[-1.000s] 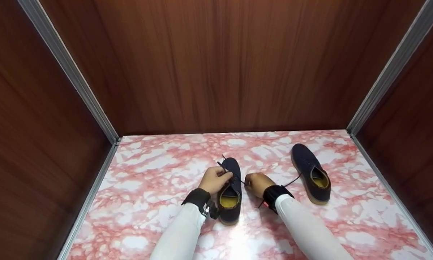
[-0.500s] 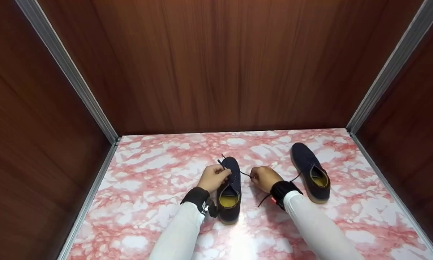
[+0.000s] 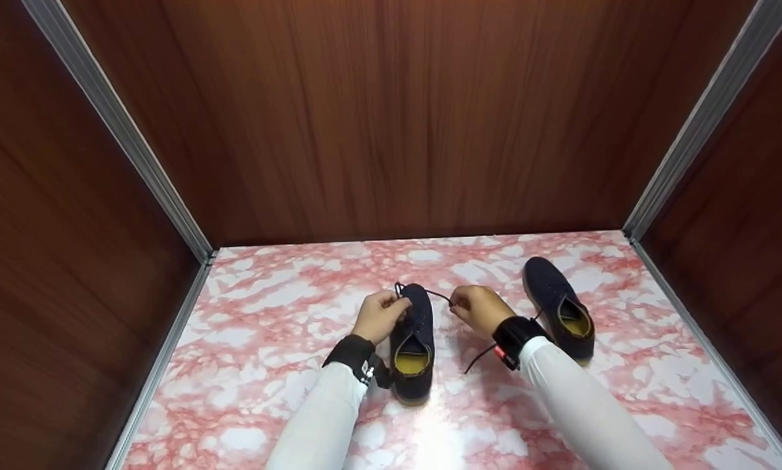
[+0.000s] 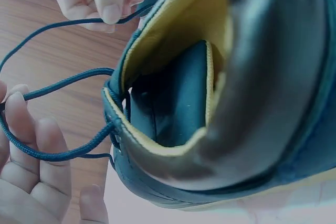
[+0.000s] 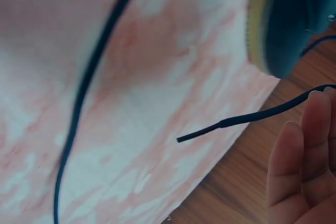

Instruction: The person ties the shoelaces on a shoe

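Note:
A dark navy lace-up shoe (image 3: 421, 320) with a yellow lining stands on the table, toe pointing away from me. At its left side my left hand (image 3: 379, 316) pinches a lace loop above the front of the shoe. The left wrist view shows this shoelace loop (image 4: 68, 80) rising from the shoe's eyelets. To the right of the shoe, my right hand (image 3: 479, 308) pinches the other shoelace (image 3: 438, 295) between thumb and fingers, stretched across over the toe. Its tipped end (image 5: 199, 130) sticks out past the right fingers in the right wrist view.
A matching shoe (image 3: 556, 300) stands farther right. Its loose lace (image 3: 479, 358) runs beneath my right wrist and lies on the table. The red-and-white marbled tabletop (image 3: 267, 339) is enclosed by brown wood-grain panels (image 3: 391, 130) at the back and both sides.
My right hand has moved away from me and slightly right, carrying its lace forward over the toe. The left hand has shifted slightly forward and left, still pinching.

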A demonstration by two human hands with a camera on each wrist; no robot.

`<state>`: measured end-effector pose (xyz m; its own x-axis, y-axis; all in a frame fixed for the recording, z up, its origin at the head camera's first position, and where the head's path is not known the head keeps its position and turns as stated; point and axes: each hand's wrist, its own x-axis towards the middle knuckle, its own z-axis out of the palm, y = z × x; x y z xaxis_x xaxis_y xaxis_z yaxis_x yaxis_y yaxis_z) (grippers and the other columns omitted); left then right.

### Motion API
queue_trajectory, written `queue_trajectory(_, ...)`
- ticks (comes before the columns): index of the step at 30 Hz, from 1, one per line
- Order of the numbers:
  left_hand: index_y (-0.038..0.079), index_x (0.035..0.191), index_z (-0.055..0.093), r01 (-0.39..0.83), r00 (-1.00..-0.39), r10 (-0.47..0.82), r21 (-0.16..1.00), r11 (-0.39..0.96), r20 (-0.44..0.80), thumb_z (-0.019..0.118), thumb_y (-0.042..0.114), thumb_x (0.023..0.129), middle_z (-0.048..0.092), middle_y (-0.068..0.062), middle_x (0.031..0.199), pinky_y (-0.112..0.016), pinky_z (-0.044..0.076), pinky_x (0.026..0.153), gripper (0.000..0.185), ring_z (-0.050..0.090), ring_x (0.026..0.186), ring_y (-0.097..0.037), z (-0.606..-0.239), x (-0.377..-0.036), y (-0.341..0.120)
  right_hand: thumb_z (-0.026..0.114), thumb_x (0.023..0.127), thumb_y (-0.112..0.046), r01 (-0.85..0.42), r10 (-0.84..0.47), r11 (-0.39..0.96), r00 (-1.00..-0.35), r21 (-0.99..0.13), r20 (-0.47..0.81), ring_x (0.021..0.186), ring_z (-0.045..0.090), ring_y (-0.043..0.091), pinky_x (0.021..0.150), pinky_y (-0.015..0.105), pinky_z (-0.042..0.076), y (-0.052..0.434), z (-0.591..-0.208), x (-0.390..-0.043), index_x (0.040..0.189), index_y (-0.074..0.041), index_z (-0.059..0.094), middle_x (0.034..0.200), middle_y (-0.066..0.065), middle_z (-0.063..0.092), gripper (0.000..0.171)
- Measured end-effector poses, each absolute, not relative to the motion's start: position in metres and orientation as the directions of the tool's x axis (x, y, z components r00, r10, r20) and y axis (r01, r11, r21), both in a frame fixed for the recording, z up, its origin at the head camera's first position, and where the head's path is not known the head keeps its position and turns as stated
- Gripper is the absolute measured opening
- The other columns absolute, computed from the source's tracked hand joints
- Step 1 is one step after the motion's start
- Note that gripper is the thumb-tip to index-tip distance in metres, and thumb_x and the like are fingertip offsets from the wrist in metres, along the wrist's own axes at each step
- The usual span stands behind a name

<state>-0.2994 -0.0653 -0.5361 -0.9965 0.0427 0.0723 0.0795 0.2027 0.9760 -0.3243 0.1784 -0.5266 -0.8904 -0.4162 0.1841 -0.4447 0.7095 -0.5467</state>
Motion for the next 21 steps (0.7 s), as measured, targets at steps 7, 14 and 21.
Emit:
queue_trajectory(7, 0.008, 0.076, 0.063, 0.055, -0.998, 0.010, 0.986, 0.158, 0.054, 0.068, 0.013, 0.096, 0.066, 0.005, 0.066, -0.035, 0.059, 0.074, 0.021, 0.067, 0.068, -0.017, -0.536, -0.299, -0.068, 0.076, 0.093, -0.012, -0.442, -0.408, 0.654, -0.889, -0.613, 0.206, 0.071, 0.060, 0.006, 0.071, 0.026, 0.049, 0.176, -0.512, -0.322, 0.090, -0.009, 0.072, 0.078, 0.002, 0.072, 0.006)
queue_trajectory(14, 0.009, 0.078, 0.067, 0.050, -0.999, -0.011, 0.977, 0.209, 0.054, 0.068, 0.017, 0.096, 0.071, 0.007, 0.067, -0.021, 0.049, 0.067, 0.020, 0.062, 0.065, -0.007, -0.535, -0.298, -0.072, 0.078, 0.092, -0.012, -0.434, -0.394, 0.625, -0.893, -0.649, 0.217, 0.071, 0.058, 0.005, 0.070, 0.022, 0.047, 0.174, -0.504, -0.317, 0.089, -0.010, 0.075, 0.078, 0.001, 0.072, 0.004)
queue_trajectory(21, 0.010, 0.077, 0.068, 0.049, -0.998, -0.015, 0.969, 0.244, 0.054, 0.066, 0.018, 0.098, 0.077, -0.001, 0.074, -0.020, 0.047, 0.066, 0.023, 0.063, 0.067, -0.010, -0.535, -0.296, -0.072, 0.078, 0.092, -0.013, -0.436, -0.390, 0.589, -0.891, -0.681, 0.233, 0.073, 0.059, 0.004, 0.071, 0.020, 0.048, 0.172, -0.501, -0.314, 0.089, -0.009, 0.077, 0.081, 0.003, 0.075, 0.004)
